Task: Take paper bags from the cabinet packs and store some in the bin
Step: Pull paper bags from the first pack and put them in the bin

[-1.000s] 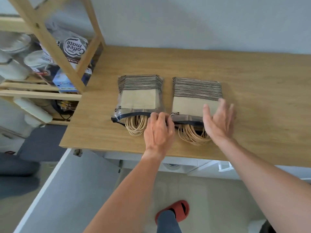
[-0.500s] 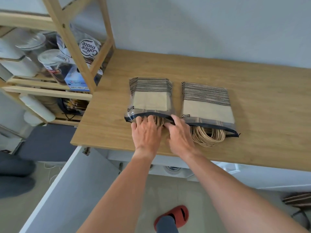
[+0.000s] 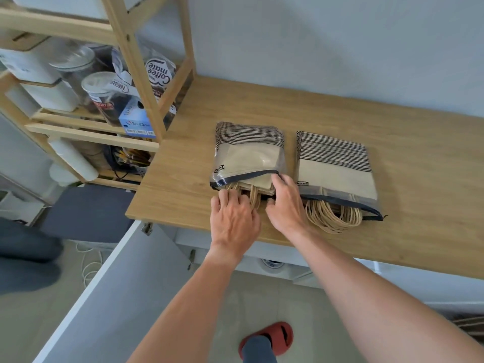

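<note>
Bags in two packs lie side by side on the counter (image 3: pixel 392 127).
Left of the counter stands a shelf (image 3: pixel 136 74). Left hand (image 3: pixel 233 218) lies on the left pack's (image 3: pixel 248 155) twine handles, fingers bent over them; right hand (image 3: pixel 285 205) pinches that pack's open plastic edge. The right pack (image 3: pixel 335 169) lies untouched just beside.

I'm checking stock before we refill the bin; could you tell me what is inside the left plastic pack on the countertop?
The left pack holds a flat stack of striped paper bags with twisted paper handles poking out. The left hand and right hand cover its opening; the count is hidden.
</note>
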A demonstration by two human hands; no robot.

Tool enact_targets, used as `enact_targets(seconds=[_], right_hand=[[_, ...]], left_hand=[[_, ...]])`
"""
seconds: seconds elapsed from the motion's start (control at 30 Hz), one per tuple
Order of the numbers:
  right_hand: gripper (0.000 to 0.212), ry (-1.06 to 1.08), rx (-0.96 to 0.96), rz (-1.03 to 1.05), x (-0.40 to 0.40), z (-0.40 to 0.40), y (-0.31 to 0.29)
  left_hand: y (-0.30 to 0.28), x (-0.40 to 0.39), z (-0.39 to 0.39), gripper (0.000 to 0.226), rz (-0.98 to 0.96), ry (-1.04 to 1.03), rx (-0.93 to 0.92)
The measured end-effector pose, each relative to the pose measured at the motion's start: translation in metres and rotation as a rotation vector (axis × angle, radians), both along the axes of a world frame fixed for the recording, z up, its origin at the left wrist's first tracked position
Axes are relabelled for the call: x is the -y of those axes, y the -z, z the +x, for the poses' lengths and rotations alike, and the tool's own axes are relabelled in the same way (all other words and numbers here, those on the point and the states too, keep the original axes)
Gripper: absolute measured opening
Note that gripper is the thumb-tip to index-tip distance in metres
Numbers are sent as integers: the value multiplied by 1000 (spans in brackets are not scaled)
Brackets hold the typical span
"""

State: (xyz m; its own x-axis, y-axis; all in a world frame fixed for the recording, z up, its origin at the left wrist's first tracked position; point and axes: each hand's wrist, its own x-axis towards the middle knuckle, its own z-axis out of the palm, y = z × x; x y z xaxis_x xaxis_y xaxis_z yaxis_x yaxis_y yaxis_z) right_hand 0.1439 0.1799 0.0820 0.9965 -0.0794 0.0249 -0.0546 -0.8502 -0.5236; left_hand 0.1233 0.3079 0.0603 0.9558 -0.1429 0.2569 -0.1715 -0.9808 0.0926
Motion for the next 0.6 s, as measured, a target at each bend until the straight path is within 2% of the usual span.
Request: enact_targets(seconds=[0.1,0.2,0.4,0.53,0.6], right_hand=[[68,-23,33,-97,-2,1,0],[66,-94,131,-337,1,1,1],[63,-256,152,-656,8,11,7],[51,-269,192,-725,9,8,13],[52,-286,198,-741,11,4,15]], left_hand=[[3,6,-5,38,-3,8,11],[4,16,-13,37,-56,-15,-14],[10,5,-15,33,-288,111,17],[8,2,-22,34,-443,247,45],[8,-2,-26,37,-500,295,40]])
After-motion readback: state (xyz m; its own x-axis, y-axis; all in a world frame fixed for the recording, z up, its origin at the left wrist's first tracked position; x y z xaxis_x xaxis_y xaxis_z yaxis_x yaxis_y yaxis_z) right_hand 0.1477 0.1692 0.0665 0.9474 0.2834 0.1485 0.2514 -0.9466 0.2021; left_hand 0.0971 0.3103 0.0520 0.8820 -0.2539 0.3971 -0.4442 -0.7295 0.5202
